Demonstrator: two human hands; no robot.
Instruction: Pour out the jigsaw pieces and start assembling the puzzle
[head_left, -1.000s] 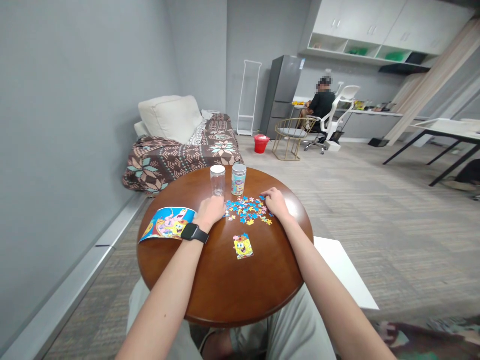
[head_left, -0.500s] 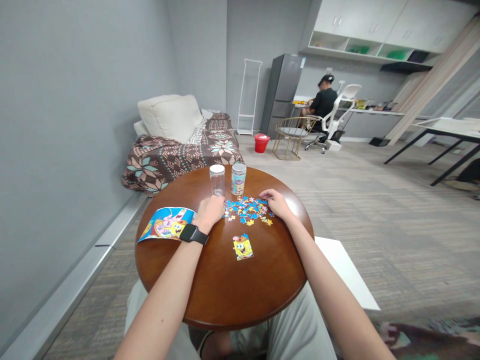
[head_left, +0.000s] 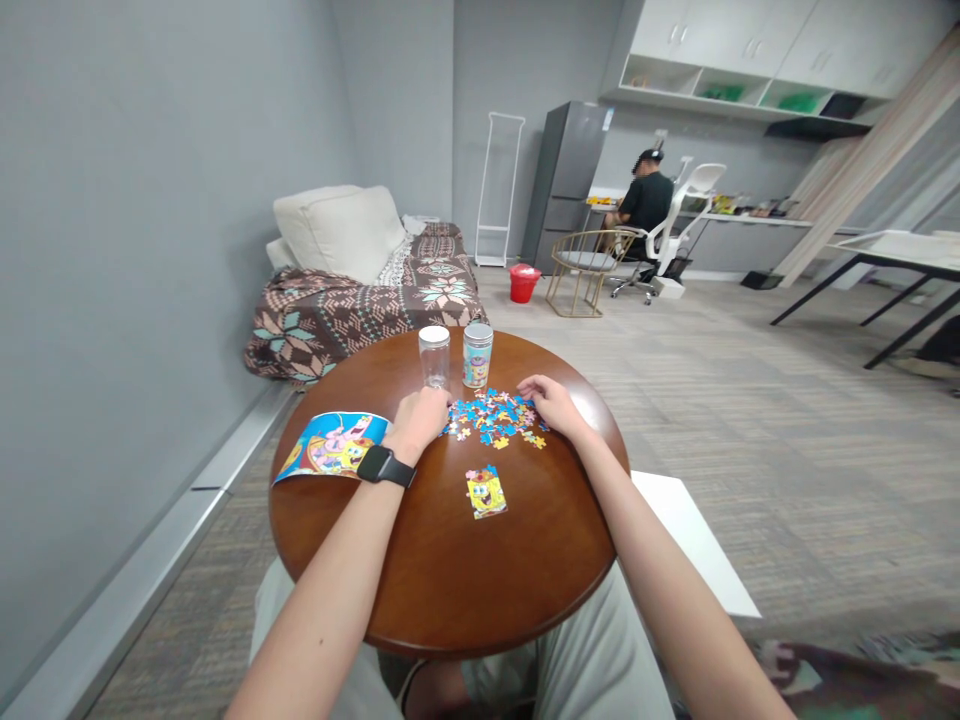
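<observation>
A loose pile of jigsaw pieces (head_left: pixel 495 414), mostly blue with some yellow and pink, lies on the round brown table (head_left: pixel 480 590). My left hand (head_left: pixel 421 420), a dark watch on its wrist, rests at the pile's left edge; its fingers are curled and their tips hidden, so anything in them cannot be seen. At the right edge of the pile, my right hand (head_left: pixel 553 404) has its fingers stretched and slightly bent over the pieces. Nearer to me lies a small joined puzzle section (head_left: pixel 486 493) with a yellow cartoon face. Left of my left hand is a printed picture sheet (head_left: pixel 330 445).
Behind the pile stand a clear jar (head_left: pixel 434 360) with a white lid and a printed jar (head_left: pixel 477 356). A patterned sofa (head_left: pixel 360 310) adjoins the table's far left side. Farther off are a red bin (head_left: pixel 523 284), a wire chair (head_left: pixel 585 265) and a seated person (head_left: pixel 649 205).
</observation>
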